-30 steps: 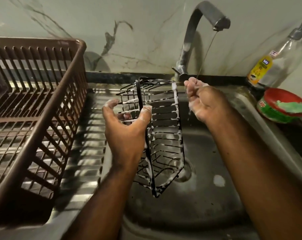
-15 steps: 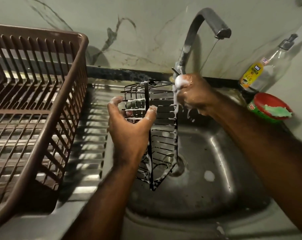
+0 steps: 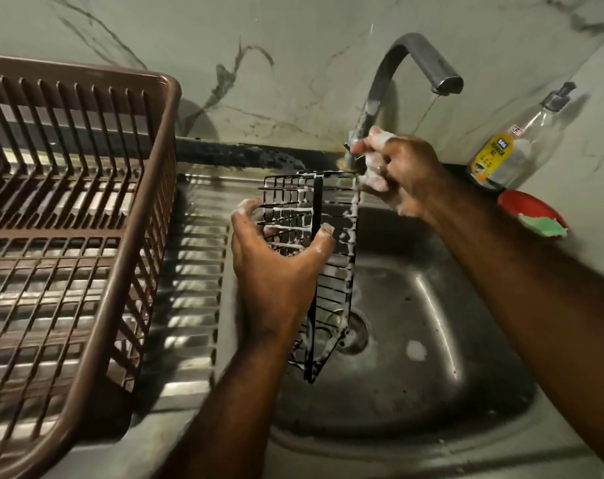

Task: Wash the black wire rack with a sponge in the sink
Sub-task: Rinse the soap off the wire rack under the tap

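Black wire rack point(image 3: 332, 288) is foamy and stands on end over the sink point(image 3: 432, 305) drain. Left hand point(image 3: 276, 271) has fingers and thumb clamped round its upper wires. Right hand point(image 3: 409, 171) is soapy, fingers pinching the tap lever point(image 3: 348, 146) at the sink's back edge. Likely rinse start: open gently, bring rack under the spout point(image 3: 445, 84). Grip looks slippery.

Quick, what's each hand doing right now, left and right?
Left hand: grips the soapy black wire rack over the sink.
Right hand: foamy, pinches the tap lever; no sponge in it.
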Demonstrator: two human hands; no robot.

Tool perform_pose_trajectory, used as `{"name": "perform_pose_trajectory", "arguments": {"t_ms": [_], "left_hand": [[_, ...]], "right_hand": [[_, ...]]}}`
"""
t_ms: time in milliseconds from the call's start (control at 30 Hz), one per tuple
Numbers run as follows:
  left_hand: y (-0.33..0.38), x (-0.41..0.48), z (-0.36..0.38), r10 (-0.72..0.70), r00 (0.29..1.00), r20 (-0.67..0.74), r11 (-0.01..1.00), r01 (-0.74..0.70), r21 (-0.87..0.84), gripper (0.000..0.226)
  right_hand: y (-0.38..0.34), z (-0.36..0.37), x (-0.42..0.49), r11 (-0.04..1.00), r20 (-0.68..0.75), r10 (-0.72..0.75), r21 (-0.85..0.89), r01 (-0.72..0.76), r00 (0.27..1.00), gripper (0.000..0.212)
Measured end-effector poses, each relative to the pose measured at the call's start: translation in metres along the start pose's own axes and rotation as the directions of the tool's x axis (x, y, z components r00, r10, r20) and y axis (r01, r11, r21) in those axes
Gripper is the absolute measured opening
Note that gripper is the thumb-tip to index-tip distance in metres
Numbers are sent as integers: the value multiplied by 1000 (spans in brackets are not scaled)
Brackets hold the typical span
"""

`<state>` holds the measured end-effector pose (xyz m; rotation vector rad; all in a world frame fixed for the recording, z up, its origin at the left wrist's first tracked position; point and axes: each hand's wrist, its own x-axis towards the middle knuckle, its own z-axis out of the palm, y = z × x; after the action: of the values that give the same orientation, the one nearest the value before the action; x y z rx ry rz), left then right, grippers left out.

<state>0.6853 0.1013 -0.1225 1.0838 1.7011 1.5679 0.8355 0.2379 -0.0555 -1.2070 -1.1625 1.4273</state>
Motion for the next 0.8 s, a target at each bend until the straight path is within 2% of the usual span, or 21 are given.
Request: {"name": "perform_pose_trajectory", "arguments": {"t_ms": [200, 300, 367, 467, 567, 633, 700, 800], "left_hand": [[-3, 1, 1, 3, 1000, -28, 1000, -3, -10, 78], [-3, 2, 1, -6, 999, -51, 1000, 5, -11, 77], [-4, 0, 0, -4, 999, -42, 1000, 4, 0, 78], [-5, -2, 0, 5, 1000, -26, 1000, -5, 14, 79], [-5, -2, 0, 17, 1000, -16, 999, -17, 28, 83], [-4, -1, 0, 21, 1000, -12, 999, -21, 26, 85], [-5, -1, 0, 28, 1000, -7, 999, -28, 32, 86], [-6, -1, 0, 40, 999, 15, 998, -40, 40, 88]], "right_hand": [[11, -15, 7, 996, 37, 22, 86, -26, 999, 44], [7, -15, 6, 993, -12, 34, 109, -33, 999, 38], [5, -11, 3, 999, 10, 47, 3, -47, 999, 38], [9, -2, 2, 957, 34, -10, -290, 20, 999, 45], [10, 2, 4, 938, -20, -73, -340, 62, 997, 46], [6, 0, 9, 977, -86, -59, -211, 40, 995, 41], [-1, 2, 13, 999, -127, -30, 16, 32, 991, 37], [-10, 11, 23, 938, -175, 29, 345, 34, 984, 34]]}}
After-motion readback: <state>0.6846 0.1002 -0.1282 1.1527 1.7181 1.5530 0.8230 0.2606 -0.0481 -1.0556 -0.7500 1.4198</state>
